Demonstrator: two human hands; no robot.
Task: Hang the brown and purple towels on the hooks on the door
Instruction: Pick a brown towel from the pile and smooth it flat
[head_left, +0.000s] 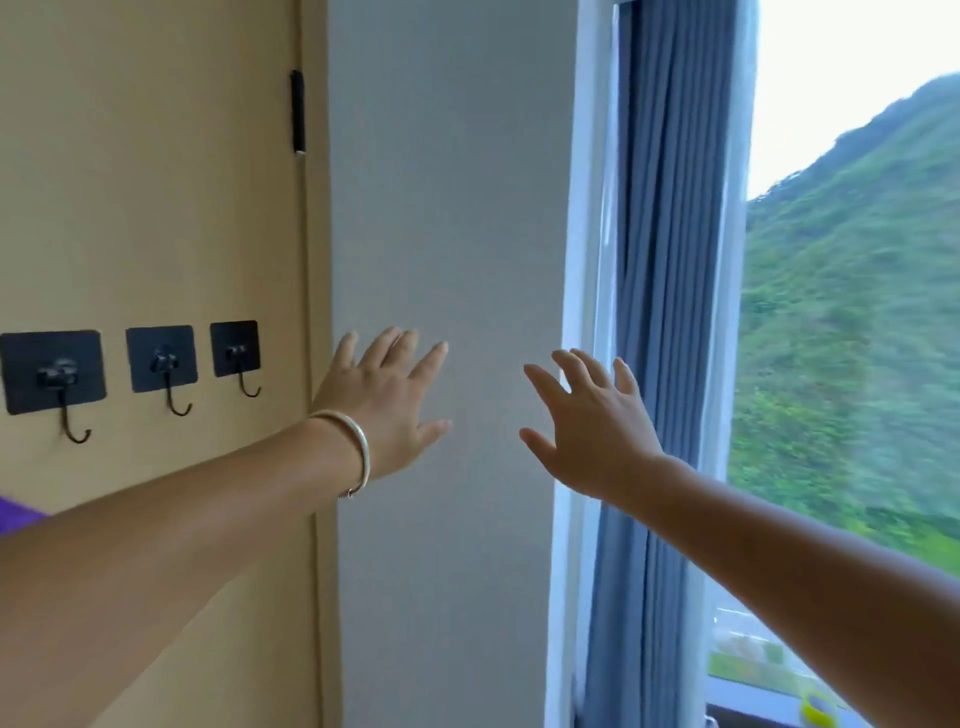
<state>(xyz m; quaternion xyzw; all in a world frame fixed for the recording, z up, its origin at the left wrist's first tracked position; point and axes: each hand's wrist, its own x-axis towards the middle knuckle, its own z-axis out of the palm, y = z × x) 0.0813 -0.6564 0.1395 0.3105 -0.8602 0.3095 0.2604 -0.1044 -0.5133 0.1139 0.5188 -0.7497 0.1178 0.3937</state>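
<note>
Three black adhesive hooks sit in a row on the tan door (145, 182): a left hook (54, 376), a middle hook (163, 364) and a right hook (236, 353); all hang bare. A sliver of the purple towel (15, 512) shows at the left edge, below the hooks and behind my left forearm. No brown towel is in view. My left hand (387, 395), with a silver bangle on the wrist, is stretched out with fingers spread in front of the grey wall, right of the door. My right hand (592, 421) is likewise spread and holds nothing.
A grey wall (447, 208) lies between the door and a white window frame (584, 260). A blue-grey curtain (670, 312) hangs bunched at the window. A green hillside shows outside. A black door hinge (297, 109) is on the door's right edge.
</note>
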